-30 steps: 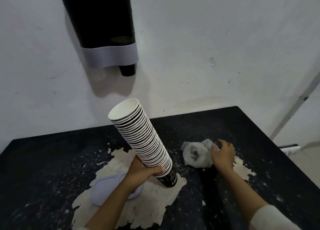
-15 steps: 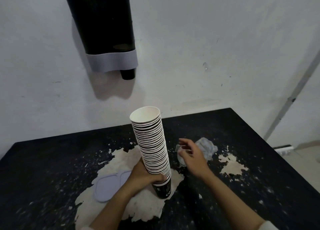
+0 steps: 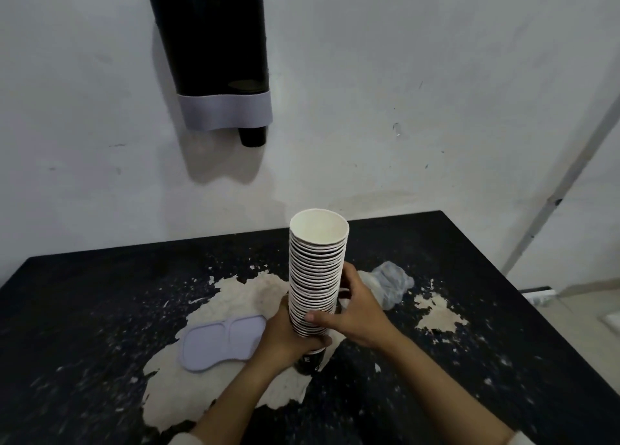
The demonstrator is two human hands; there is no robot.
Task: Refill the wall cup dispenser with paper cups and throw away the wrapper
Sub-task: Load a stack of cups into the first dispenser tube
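Observation:
A tall stack of paper cups [image 3: 317, 270] stands upright over the black table [image 3: 84, 297], white mouth facing up. My left hand [image 3: 288, 339] grips the stack near its base. My right hand [image 3: 355, 313] wraps around its lower half from the right. The crumpled clear plastic wrapper [image 3: 389, 283] lies on the table just behind my right hand. On the wall above hangs the black cup dispenser [image 3: 214, 51] with a grey band, and one black cup [image 3: 252, 136] pokes out of its bottom.
A pale lilac dispenser lid [image 3: 223, 342] lies flat on the table left of my left hand. The table's black coating has peeled in pale patches [image 3: 436, 313]. The table's right edge drops to a tiled floor, with a grey pipe [image 3: 563, 189] on the wall.
My right hand let go of the wrapper and moved left onto the stack. The stack went from tilted left to upright.

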